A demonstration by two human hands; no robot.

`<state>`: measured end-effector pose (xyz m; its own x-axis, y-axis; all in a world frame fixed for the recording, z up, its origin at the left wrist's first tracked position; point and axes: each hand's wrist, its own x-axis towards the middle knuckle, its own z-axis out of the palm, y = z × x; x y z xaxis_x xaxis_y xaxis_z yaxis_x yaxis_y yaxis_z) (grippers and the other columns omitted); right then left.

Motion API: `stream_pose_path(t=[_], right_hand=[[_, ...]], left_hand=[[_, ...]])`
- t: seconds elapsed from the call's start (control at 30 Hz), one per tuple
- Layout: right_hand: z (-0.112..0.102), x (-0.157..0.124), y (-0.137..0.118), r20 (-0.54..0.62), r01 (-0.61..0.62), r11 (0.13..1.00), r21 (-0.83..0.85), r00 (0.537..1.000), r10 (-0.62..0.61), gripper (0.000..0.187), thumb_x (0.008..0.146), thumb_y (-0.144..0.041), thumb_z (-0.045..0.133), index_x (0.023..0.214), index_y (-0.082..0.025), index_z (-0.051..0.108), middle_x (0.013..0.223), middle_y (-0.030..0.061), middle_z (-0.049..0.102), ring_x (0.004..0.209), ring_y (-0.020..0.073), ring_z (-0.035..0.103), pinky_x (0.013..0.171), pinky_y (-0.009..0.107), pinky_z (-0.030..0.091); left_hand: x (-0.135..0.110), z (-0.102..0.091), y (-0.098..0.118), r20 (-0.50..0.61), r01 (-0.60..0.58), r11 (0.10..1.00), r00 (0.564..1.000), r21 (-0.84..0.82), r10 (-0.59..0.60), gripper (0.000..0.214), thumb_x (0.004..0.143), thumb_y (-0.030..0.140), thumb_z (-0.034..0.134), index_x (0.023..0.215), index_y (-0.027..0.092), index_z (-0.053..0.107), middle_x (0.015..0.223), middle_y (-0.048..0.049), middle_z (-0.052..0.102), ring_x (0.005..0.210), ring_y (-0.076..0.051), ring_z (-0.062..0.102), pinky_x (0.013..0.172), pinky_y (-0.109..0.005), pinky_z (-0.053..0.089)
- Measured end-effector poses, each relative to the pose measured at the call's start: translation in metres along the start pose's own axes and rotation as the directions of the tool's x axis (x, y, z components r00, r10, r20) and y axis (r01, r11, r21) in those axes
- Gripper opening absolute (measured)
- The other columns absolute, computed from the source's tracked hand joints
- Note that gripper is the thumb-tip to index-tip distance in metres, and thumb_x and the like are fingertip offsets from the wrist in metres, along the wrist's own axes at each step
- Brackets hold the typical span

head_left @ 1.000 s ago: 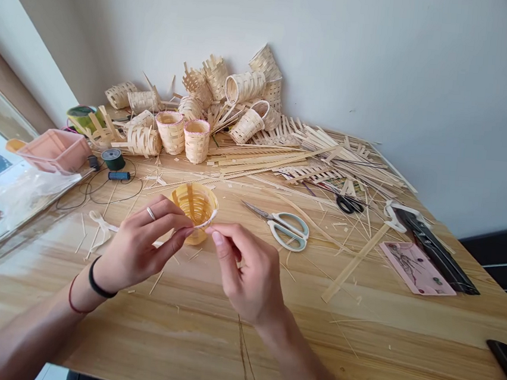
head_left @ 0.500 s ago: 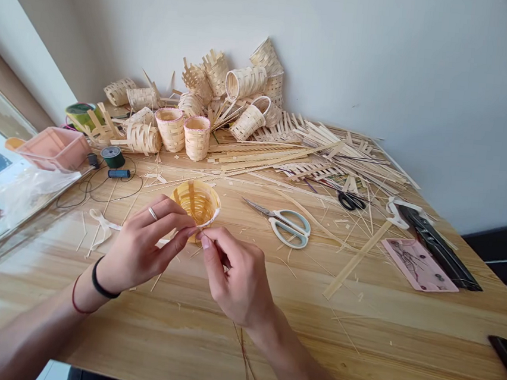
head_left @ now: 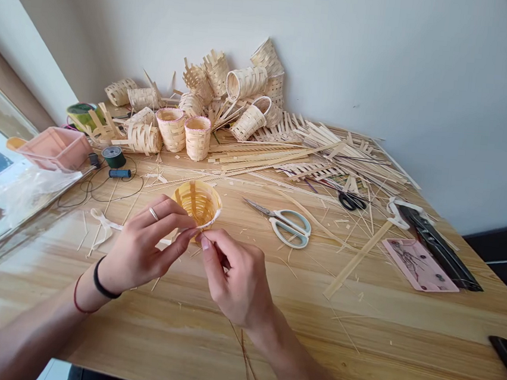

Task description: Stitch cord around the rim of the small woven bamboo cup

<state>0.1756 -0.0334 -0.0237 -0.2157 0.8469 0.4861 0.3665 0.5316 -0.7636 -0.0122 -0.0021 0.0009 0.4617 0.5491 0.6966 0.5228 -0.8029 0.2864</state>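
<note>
A small yellow woven basket [head_left: 196,199] stands mouth up just beyond my fingers, with a white strip [head_left: 211,220] along the near part of its rim. My left hand [head_left: 152,240], wearing a ring, is closed, thumb and forefinger pinching that near rim. Right beside it, my right hand [head_left: 238,278] is closed too, its thumb and forefinger pinched at the rim on a thin brown strand. Several such strands [head_left: 246,362] trail out below my right hand toward the table's front edge. My fingers hide the basket's lower near side.
Light-handled scissors [head_left: 292,228] lie right of the basket. Behind are piled woven baskets [head_left: 246,83] and bamboo strips [head_left: 274,156]. Thread spools [head_left: 113,157] and a pink bin [head_left: 55,148] are at left. Black scissors [head_left: 351,200] and a pink card [head_left: 421,266] are at right.
Hardly anything differs. The view has shifted very slightly; both hands keep their pinch at the basket's near rim.
</note>
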Motion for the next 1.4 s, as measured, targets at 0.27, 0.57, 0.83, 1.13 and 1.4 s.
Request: stream_pose_path(t=[0.27, 0.57, 0.83, 1.13, 1.4], right_hand=[[0.001, 0.0, -0.001, 0.001, -0.045, 0.998, 0.036, 0.999, 0.045, 0.018, 0.101, -0.019, 0.05, 0.086, -0.02, 0.06, 0.058, -0.0066, 0.044, 0.047, 0.0098, 0.037, 0.05, 0.025, 0.033], [0.009, -0.004, -0.005, -0.041, -0.091, 0.993, 0.08, 0.995, 0.095, 0.022, 0.106, -0.024, 0.046, 0.089, -0.02, 0.06, 0.061, -0.0047, 0.05, 0.049, 0.011, 0.041, 0.052, 0.025, 0.035], [0.014, -0.004, -0.007, -0.074, -0.145, 0.983, 0.115, 0.985, 0.154, 0.021, 0.105, -0.025, 0.048, 0.087, -0.02, 0.059, 0.06, -0.0054, 0.048, 0.047, 0.0099, 0.04, 0.049, 0.024, 0.034], [0.013, -0.003, -0.009, -0.044, -0.161, 0.968, 0.191, 0.984, 0.173, 0.017, 0.104, -0.025, 0.048, 0.091, -0.019, 0.057, 0.059, -0.0078, 0.042, 0.047, 0.008, 0.035, 0.046, 0.022, 0.028], [0.014, -0.006, -0.006, -0.041, -0.155, 0.972, 0.177, 0.986, 0.164, 0.021, 0.104, -0.025, 0.05, 0.084, -0.02, 0.053, 0.059, -0.0074, 0.042, 0.047, 0.0081, 0.035, 0.048, 0.023, 0.028]], left_hand=[[-0.001, 0.001, 0.0, -0.01, -0.01, 0.999, 1.0, 0.033, 0.01, 0.011, 0.095, 0.007, 0.065, 0.099, 0.017, 0.067, 0.09, -0.0033, 0.07, 0.083, -0.014, 0.065, 0.078, -0.026, 0.055], [0.0, 0.001, 0.004, -0.032, -0.011, 0.999, 0.999, 0.041, 0.013, 0.012, 0.094, 0.007, 0.065, 0.097, 0.018, 0.068, 0.089, -0.0026, 0.069, 0.081, -0.014, 0.064, 0.078, -0.026, 0.057], [-0.003, 0.005, 0.005, -0.01, -0.03, 0.999, 1.0, 0.019, 0.03, 0.014, 0.094, 0.005, 0.065, 0.099, 0.019, 0.066, 0.087, -0.0027, 0.07, 0.081, -0.015, 0.064, 0.077, -0.03, 0.056], [-0.005, 0.004, 0.001, -0.074, 0.023, 0.995, 0.997, 0.095, -0.016, 0.014, 0.091, 0.006, 0.071, 0.099, 0.017, 0.067, 0.09, -0.0025, 0.069, 0.082, -0.013, 0.064, 0.078, -0.026, 0.055], [-0.004, 0.004, 0.001, -0.074, 0.027, 0.998, 0.997, 0.055, -0.023, 0.016, 0.09, 0.004, 0.072, 0.099, 0.016, 0.066, 0.09, -0.0023, 0.069, 0.082, -0.012, 0.064, 0.078, -0.026, 0.053]])
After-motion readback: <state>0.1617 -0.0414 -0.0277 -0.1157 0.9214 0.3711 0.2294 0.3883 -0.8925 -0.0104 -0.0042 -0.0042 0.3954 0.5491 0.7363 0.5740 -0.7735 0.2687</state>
